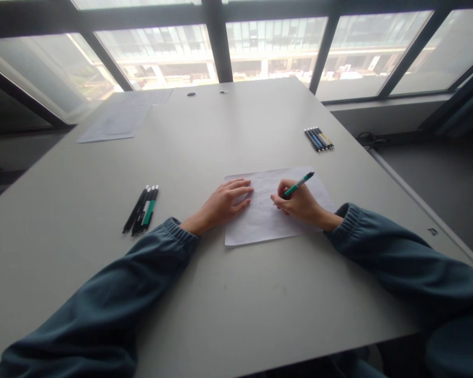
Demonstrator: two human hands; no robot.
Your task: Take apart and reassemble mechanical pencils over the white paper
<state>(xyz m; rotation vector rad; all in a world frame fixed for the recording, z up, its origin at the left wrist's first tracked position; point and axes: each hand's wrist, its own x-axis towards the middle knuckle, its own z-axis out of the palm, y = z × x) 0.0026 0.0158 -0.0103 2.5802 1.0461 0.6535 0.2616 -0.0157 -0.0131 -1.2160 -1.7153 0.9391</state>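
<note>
A sheet of white paper [256,233] lies on the table in front of me, with faint marks on it too small to read. My left hand [226,200] rests flat on the sheet's left part, fingers stretched out and holding nothing. In a writing grip, my right hand [297,202] is closed on a green and black pen [299,184]. The pen slants up to the right, its lower end close to the paper's middle. Whether the tip touches the sheet I cannot tell.
On the white table [220,315], several black and green pens [142,210] lie left of my left forearm. Another row of pens [319,139], some blue and yellow, sits at the back right. More paper sheets [116,118] lie at the far left, before the windows [276,50].
</note>
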